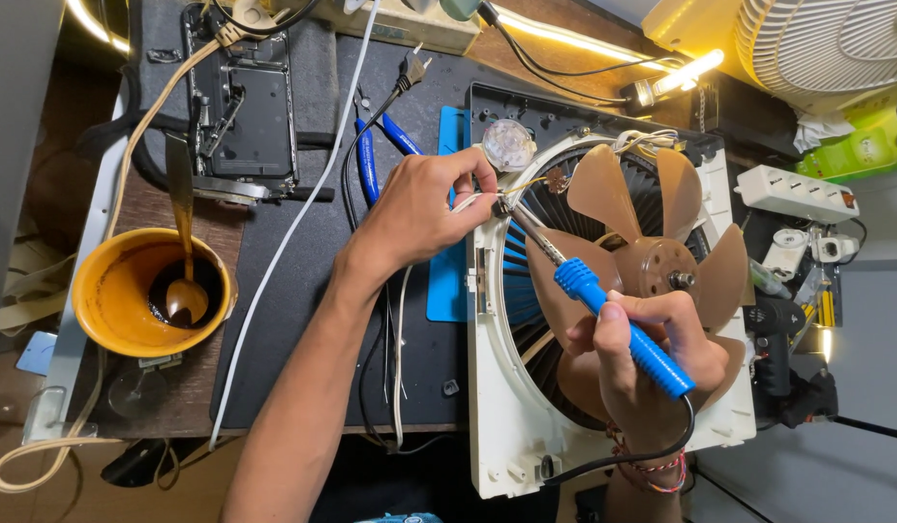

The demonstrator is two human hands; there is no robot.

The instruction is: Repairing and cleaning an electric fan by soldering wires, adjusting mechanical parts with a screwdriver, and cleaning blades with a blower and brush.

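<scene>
A square white fan housing lies on the workbench with a brown translucent blade wheel in its middle. My right hand grips a blue-handled soldering iron, its metal tip resting at the housing's upper left edge. My left hand pinches a thin white wire right at that tip, beside a small round clear part.
An orange bowl of dark paste with a spoon stands at the left. An opened black device, blue-handled pliers, a white cable and a blue mat lie behind my left arm. At the right sit a white power strip and a white fan.
</scene>
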